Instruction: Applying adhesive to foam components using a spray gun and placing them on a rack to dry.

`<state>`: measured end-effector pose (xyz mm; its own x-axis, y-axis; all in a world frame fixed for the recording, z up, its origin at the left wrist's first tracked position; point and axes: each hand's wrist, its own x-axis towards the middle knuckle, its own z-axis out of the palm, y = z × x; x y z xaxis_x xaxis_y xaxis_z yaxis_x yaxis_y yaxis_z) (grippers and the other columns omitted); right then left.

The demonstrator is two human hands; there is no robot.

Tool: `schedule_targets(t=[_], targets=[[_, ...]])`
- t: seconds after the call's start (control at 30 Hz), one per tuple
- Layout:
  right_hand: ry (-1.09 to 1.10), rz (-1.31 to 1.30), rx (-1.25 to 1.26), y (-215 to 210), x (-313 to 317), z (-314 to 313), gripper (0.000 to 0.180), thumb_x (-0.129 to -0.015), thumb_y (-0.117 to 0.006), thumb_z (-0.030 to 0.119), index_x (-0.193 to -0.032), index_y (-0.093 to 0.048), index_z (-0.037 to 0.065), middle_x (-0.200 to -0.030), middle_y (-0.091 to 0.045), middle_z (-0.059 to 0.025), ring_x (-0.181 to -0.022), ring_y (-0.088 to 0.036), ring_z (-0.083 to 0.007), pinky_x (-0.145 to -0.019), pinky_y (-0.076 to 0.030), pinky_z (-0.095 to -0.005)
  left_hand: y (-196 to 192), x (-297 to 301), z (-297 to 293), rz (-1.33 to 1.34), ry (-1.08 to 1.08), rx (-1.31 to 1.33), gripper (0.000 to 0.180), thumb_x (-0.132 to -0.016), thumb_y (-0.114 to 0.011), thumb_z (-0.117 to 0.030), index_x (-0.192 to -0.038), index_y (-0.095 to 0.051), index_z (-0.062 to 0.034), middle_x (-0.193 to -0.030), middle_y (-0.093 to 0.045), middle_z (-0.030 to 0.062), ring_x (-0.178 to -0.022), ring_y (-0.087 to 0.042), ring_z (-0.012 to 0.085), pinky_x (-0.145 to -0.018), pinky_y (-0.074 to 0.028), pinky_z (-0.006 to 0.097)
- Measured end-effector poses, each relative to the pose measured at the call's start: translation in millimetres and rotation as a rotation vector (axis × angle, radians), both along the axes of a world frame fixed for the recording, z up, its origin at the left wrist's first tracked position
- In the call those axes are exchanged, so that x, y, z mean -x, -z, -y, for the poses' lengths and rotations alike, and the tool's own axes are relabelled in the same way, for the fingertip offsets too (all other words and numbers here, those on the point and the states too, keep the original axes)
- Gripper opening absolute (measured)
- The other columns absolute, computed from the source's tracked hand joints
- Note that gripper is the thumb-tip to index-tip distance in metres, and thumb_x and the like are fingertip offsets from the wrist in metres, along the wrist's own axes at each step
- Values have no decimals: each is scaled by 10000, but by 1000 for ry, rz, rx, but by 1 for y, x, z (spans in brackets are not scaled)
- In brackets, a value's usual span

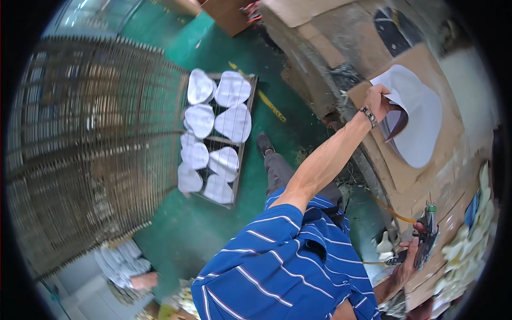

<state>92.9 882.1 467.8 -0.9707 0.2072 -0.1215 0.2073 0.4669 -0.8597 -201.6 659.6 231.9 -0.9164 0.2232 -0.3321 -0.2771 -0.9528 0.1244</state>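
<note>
Sheet [424, 120], white and curved, lies over the brown cardboard [394, 173] on the bench at the right of the view. Your left hand [377, 101] is closed on its left edge, fingers and thumb pinching the rim; the bulk of the sheet extends to the right of and below the grip. Near your fingers, the held edge lifts and curls, exposing a dark reddish patch beneath. A metal band [368, 116] circles your left wrist. Your right hand [410, 255] is wrapped around a spray gun [428, 240], well apart from the sheet, with the nozzle end toward the top of the view. An orange hose [396, 213] runs beside it. White pads [233, 124] rest on a wire rack [122, 128] to the left.
</note>
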Motion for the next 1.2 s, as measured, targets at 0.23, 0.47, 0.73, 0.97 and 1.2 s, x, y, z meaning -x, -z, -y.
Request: schedule_targets(t=[0.23,0.47,0.73,0.97,1.2], targets=[[-345,205,-25,-8,8,121,632,-970,-672,325,-1474,-490,-10,-1214,-673,-154,-1047,-642,-197,-597,-559,-259,6,-167,185,63,-548,-78,304,-839,-538,-28,-1111,-618,80,-1113,-685,166,-1069,-682,294,-987,-539,466],[-692,365,-167,51,39,311,382,-929,-720,224,-1258,-688,31,-1032,-727,-63,-699,-620,-81,-519,-477,-217,115,-360,345,421,-1135,-30,459,-803,-567,-11,-1259,-588,43,-1233,-655,130,-1185,-632,308,-1054,-509,493],[-1153,610,-388,135,10,515,208,-939,-682,176,-1083,-682,26,-994,-685,-29,-818,-594,-94,-737,-488,-263,228,-593,524,794,-1838,-82,461,-778,-578,-12,-1237,-615,-6,-1251,-642,114,-1185,-619,323,-1035,-523,516],[-1316,732,-629,244,-29,608,407,-904,-690,291,-1162,-676,-23,-932,-653,-19,-837,-594,-120,-832,-504,-304,385,-798,620,640,-2196,70,489,-806,-550,-110,-1266,-602,45,-1367,-608,183,-1280,-581,382,-1067,-501,563],[-1361,667,-821,336,-41,625,415,-884,-665,212,-1212,-669,-42,-973,-707,-59,-854,-623,-123,-870,-510,-304,604,-846,569,1016,-2320,-93,495,-893,-544,-246,-1246,-590,96,-1235,-677,222,-1078,-697,363,-931,-593,553]])
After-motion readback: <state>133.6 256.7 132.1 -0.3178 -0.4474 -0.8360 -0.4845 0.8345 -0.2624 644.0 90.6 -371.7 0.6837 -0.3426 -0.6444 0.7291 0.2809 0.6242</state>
